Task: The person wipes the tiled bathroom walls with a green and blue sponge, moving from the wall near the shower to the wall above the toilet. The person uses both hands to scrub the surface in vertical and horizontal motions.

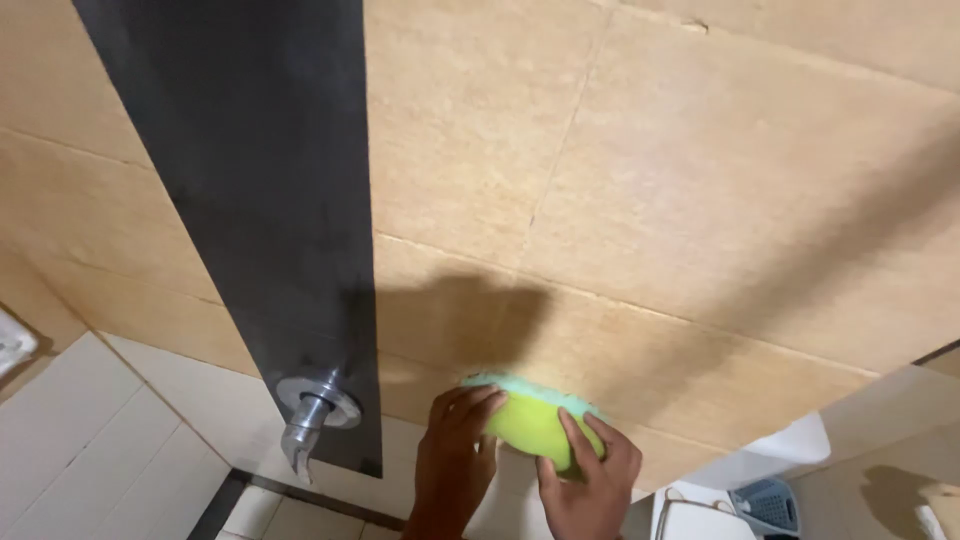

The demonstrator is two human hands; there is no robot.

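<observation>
L hand and R hand, both w/ fingers curled onto a yellow-green sponge, pressing it flat vs the tan wall tile low down. Far left: chrome tap on a black vertical strip. Bottom right: blue basket.

Bare tan wall tiles spread wide above and right of my hands. To my left the metal tap juts from the dark panel, blocking that side.
</observation>
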